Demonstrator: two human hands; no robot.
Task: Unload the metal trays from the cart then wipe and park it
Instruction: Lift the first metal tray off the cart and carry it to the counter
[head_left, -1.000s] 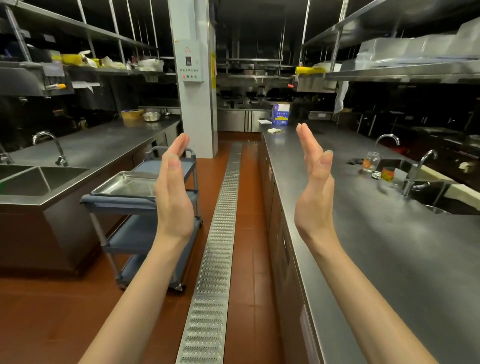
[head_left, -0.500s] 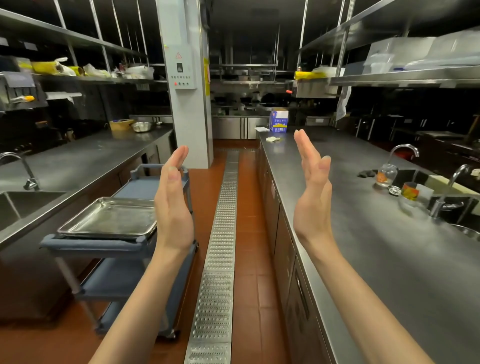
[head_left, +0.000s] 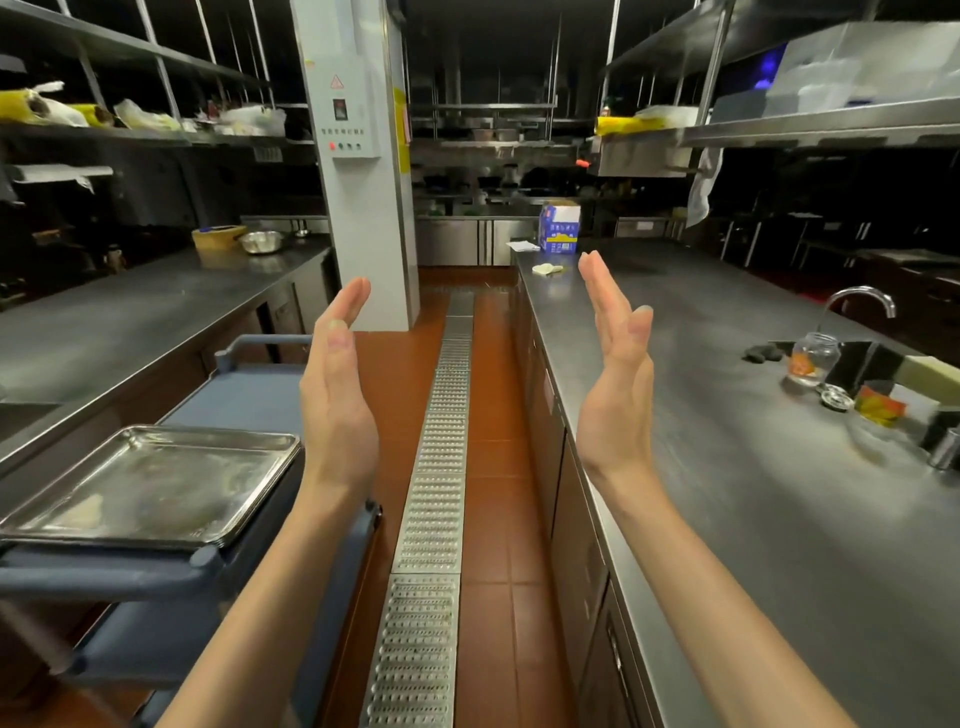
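Observation:
A stack of shiny metal trays (head_left: 150, 483) lies on the near end of the blue cart's (head_left: 104, 574) top shelf, at lower left. Both my hands are raised flat in front of me, palms facing each other, holding nothing. My left hand (head_left: 337, 395) hovers over the cart's right edge, just right of the trays and not touching them. My right hand (head_left: 615, 379) is above the left edge of the long steel counter (head_left: 753, 519). The cart's lower shelves are mostly hidden by my left arm.
A floor drain grate (head_left: 434, 519) runs down the red-tiled aisle. A left steel counter (head_left: 104, 322) holds a bowl (head_left: 260, 241). A white pillar (head_left: 363, 166) stands behind the cart. A glass jar (head_left: 813, 358), a faucet (head_left: 857, 299) and a blue box (head_left: 560, 228) sit on the right counter.
I have walked forward: the cart and trays are closer and lower left in view. Both hands keep the same raised, open pose.

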